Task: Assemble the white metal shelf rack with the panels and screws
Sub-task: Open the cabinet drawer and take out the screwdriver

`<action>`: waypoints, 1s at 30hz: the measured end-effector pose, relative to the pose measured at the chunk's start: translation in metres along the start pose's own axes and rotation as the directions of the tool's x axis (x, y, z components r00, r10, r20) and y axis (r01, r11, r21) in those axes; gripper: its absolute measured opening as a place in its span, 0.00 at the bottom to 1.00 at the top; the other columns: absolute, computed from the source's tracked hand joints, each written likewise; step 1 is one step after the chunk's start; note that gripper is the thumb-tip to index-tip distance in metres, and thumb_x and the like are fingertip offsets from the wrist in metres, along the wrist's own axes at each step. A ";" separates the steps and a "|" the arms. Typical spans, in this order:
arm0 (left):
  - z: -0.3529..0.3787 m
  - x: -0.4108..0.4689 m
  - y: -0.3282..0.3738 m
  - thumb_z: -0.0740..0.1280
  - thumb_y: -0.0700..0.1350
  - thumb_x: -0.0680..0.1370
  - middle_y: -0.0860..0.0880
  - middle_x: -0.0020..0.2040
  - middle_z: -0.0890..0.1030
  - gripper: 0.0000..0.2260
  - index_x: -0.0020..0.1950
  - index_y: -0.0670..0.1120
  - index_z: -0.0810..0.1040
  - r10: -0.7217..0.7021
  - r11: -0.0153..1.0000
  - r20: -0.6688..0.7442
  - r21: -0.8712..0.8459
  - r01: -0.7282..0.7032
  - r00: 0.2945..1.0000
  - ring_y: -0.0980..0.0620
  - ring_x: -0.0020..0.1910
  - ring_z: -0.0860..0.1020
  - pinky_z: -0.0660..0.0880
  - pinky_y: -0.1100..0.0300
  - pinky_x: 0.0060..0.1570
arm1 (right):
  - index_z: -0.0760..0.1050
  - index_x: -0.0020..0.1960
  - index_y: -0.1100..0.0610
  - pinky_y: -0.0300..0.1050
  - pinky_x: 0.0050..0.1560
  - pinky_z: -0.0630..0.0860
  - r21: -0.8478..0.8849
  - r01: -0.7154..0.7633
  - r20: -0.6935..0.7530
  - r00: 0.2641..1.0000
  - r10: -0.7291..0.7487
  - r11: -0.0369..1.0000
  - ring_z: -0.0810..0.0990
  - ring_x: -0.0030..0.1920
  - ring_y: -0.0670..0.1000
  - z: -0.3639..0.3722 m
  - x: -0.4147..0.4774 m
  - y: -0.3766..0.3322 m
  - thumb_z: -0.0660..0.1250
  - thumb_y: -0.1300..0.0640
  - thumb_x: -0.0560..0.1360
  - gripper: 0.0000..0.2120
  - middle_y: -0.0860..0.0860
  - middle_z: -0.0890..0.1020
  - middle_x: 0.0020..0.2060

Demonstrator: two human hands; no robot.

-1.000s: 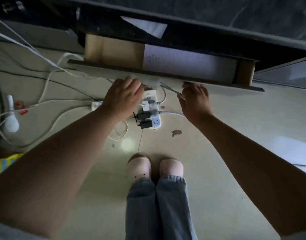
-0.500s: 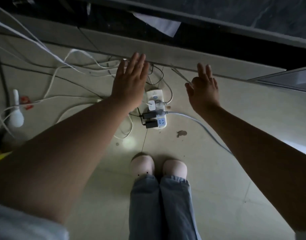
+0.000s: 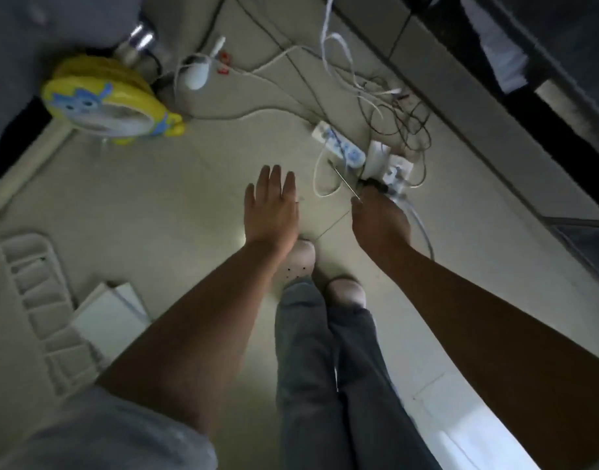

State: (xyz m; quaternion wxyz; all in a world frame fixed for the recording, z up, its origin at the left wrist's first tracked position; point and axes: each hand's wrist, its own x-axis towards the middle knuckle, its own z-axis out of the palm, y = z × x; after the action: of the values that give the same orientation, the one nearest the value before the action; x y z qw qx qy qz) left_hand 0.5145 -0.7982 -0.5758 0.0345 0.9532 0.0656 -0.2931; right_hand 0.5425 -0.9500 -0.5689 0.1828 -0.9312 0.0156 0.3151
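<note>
Head camera, looking down on a pale tiled floor (image 3: 155, 205). We see the left hand (image 3: 271, 205) spread flat with straight fingers, grasping nothing, beyond the shoes (image 3: 300, 262). Right of it, the right hand (image 3: 379, 222) is curled round a thin metal tool (image 3: 345, 183), whose tip points toward a white power strip (image 3: 339, 145) among tangled cables (image 3: 396, 113). A white slotted panel (image 3: 43, 310) lies near left, with flat white panels (image 3: 104, 320) just beside it. A yellow toy (image 3: 104, 103) sits far left

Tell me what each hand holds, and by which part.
The left hand holds nothing. The right hand grips a thin metal rod by its near end.
</note>
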 end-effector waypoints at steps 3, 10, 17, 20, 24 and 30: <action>0.007 -0.073 -0.050 0.51 0.48 0.82 0.43 0.77 0.48 0.24 0.76 0.43 0.48 -0.169 0.982 0.034 -0.076 0.171 0.985 0.44 0.75 0.45 0.49 0.48 0.72 | 0.69 0.58 0.63 0.47 0.49 0.70 -0.182 0.241 0.079 0.970 -0.230 0.953 0.76 0.55 0.59 0.018 -0.043 -0.051 0.51 0.53 0.81 0.16 0.61 0.78 0.53; 0.067 -0.243 -0.163 0.49 0.49 0.82 0.43 0.77 0.44 0.24 0.76 0.44 0.45 -0.564 0.769 0.125 -0.280 0.575 0.816 0.44 0.75 0.41 0.44 0.46 0.71 | 0.69 0.54 0.65 0.50 0.45 0.69 -0.257 0.537 0.252 0.840 -0.481 0.803 0.76 0.50 0.63 0.107 -0.151 -0.164 0.53 0.53 0.80 0.15 0.63 0.78 0.49; 0.156 -0.405 -0.257 0.51 0.46 0.82 0.43 0.77 0.46 0.24 0.76 0.44 0.49 -0.682 0.567 0.225 -0.438 0.698 0.696 0.45 0.75 0.44 0.46 0.47 0.71 | 0.69 0.54 0.67 0.52 0.48 0.71 -0.332 0.685 0.420 0.723 -0.548 0.649 0.77 0.52 0.63 0.233 -0.285 -0.239 0.53 0.53 0.81 0.17 0.64 0.79 0.49; 0.186 -0.464 -0.292 0.52 0.46 0.81 0.43 0.76 0.47 0.25 0.76 0.43 0.49 -0.705 0.546 0.195 -0.464 0.698 0.682 0.44 0.75 0.44 0.45 0.46 0.71 | 0.69 0.53 0.69 0.53 0.48 0.71 -0.323 0.682 0.418 0.725 -0.548 0.656 0.77 0.51 0.64 0.276 -0.338 -0.265 0.53 0.54 0.80 0.17 0.65 0.78 0.48; 0.214 -0.516 -0.354 0.53 0.46 0.81 0.43 0.76 0.47 0.25 0.76 0.44 0.49 -0.752 0.506 0.175 -0.464 0.727 0.635 0.45 0.75 0.44 0.45 0.46 0.71 | 0.69 0.54 0.69 0.51 0.47 0.70 -0.337 0.699 0.422 0.711 -0.562 0.631 0.77 0.52 0.64 0.324 -0.382 -0.308 0.54 0.55 0.80 0.16 0.65 0.79 0.49; 0.231 -0.541 -0.442 0.54 0.47 0.81 0.43 0.76 0.49 0.25 0.75 0.43 0.51 -0.760 0.504 0.182 -0.441 0.742 0.624 0.45 0.75 0.45 0.46 0.46 0.71 | 0.70 0.52 0.68 0.49 0.44 0.69 -0.297 0.661 0.407 0.741 -0.535 0.689 0.77 0.51 0.64 0.385 -0.397 -0.370 0.54 0.55 0.80 0.15 0.66 0.79 0.48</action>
State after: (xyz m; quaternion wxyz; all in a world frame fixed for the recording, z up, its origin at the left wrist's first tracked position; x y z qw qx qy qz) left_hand -0.1211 -0.4415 -0.4743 0.1359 0.7947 0.5425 -0.2359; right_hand 0.0542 -0.5042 -0.4936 0.0703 -0.8438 -0.3875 0.3645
